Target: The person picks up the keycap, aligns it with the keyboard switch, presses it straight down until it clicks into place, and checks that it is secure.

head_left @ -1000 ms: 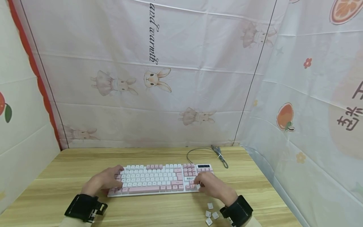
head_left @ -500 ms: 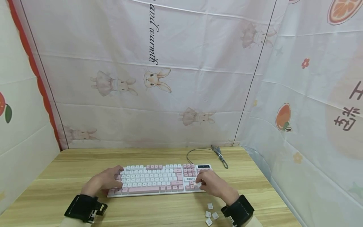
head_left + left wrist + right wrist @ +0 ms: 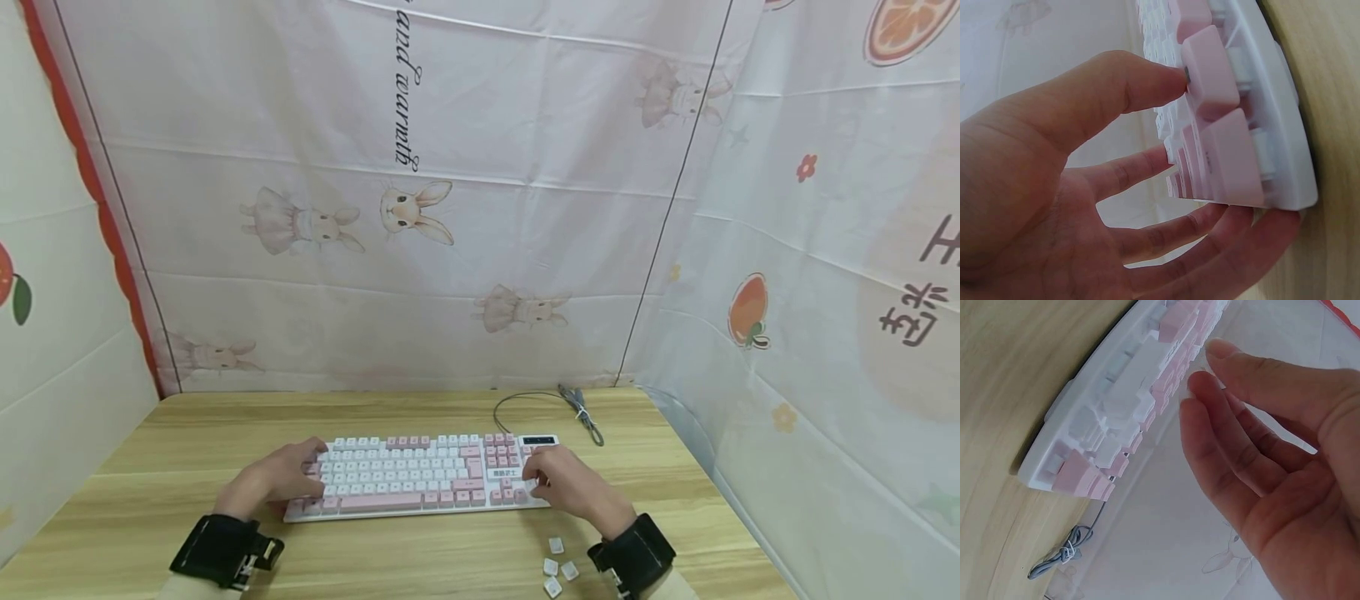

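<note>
Probably handling keycaps [image 3: 556, 545]; bracing keyboard [image 3: 397, 477] with spread left fingers [image 3: 1125, 174]. Curling right fingers [image 3: 1211, 459], can't tell if pinching. Needs careful alignment next, likely.

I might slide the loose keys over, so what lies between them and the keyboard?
The head view shows bare tabletop between the four loose keys and the keyboard, though the right hand hides the keyboard's near right corner.

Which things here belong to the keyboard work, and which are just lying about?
Seemingly the job:
- keyboard
- four loose keycaps
- left hand, holding the keyboard's left end
- right hand, at its right end

Just around:
- bundled grey cable
- printed cloth behind
</note>
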A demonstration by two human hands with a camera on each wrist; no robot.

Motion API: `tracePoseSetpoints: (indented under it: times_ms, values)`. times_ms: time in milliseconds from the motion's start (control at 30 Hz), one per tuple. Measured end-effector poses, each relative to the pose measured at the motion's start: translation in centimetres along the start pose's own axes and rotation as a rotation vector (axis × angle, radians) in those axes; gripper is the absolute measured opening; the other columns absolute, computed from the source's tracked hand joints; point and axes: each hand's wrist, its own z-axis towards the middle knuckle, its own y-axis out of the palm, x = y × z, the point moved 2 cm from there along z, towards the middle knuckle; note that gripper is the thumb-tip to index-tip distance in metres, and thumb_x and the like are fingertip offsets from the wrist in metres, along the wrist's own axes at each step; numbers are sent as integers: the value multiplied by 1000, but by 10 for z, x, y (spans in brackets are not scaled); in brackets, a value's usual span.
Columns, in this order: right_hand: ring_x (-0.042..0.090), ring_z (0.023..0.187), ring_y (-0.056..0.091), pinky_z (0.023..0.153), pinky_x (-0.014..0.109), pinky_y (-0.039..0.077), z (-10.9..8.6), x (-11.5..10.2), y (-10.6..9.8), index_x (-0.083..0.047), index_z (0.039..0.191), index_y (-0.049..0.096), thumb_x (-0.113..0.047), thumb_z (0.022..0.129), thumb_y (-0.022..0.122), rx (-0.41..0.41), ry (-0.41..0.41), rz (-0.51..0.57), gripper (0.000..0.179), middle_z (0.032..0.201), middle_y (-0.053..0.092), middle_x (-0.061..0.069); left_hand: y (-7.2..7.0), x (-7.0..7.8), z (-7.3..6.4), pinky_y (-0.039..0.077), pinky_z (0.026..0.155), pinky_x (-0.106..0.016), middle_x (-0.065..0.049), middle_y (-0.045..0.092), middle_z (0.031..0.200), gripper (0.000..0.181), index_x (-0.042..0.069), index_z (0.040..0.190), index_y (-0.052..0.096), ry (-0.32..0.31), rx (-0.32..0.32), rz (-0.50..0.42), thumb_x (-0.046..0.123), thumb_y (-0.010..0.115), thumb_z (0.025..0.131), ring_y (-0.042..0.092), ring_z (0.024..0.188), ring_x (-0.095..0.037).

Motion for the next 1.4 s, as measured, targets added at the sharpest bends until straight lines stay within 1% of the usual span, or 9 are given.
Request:
tracePoseSetpoints:
  times_ms: [200,333,567,733,833,967,1133,1333,1400]
  values:
    - [9,78,62,69,19,50,1,1,0,-3,97,77,3,83,79,9,20,-9,15,91,75,6,0,-1,0,48,95,-57,-33,55,142,67,0,141,50,3,0,2,19,78,83,56,114,-36]
    - [11,79,64,70,20,52,1,2,1,-2,99,77,3,82,80,29,34,-37,18,94,75,8,0,-1,1,48,95,-56,-33,55,143,67,0,141,51,0,0,3,19,78,83,56,113,-36]
    - [11,77,65,68,21,52,0,4,-2,0,98,77,4,80,81,59,27,-68,18,91,74,10,0,0,1,49,92,-53,-33,55,143,67,1,141,50,-6,-2,9,20,78,83,56,110,-34]
    - [11,77,63,68,22,52,0,7,-1,1,98,77,6,80,80,66,50,-54,18,91,74,11,0,1,1,49,93,-53,-33,55,143,67,1,141,50,-10,-2,8,19,78,82,56,111,-34]
    - [11,77,62,67,22,52,0,9,0,2,98,77,7,81,79,67,62,-46,18,91,74,11,1,0,1,50,89,-51,-33,55,142,67,0,141,50,-6,-3,7,19,77,83,55,109,-35]
    - [11,76,62,67,21,51,0,11,0,2,97,77,7,81,79,69,53,-47,18,91,74,12,1,-1,1,50,86,-49,-33,55,142,67,1,141,50,-3,-3,6,19,77,83,55,107,-35]
    - [10,75,62,66,21,51,-1,13,0,2,97,77,7,80,80,64,57,-41,18,91,74,12,0,-1,1,49,89,-50,-32,55,143,67,1,141,50,-8,0,13,19,77,83,55,108,-34]
    - [7,74,58,65,21,50,-1,15,1,1,96,77,7,81,79,72,61,-49,16,88,73,12,2,-2,1,50,81,-45,-34,54,142,67,0,141,49,-9,-5,1,20,77,84,55,105,-35]
    - [6,73,56,65,21,49,-1,16,1,1,95,77,7,81,79,76,62,-50,16,87,72,11,2,-1,1,50,81,-44,-34,54,142,67,0,141,49,-9,-4,-1,20,77,84,55,105,-35]
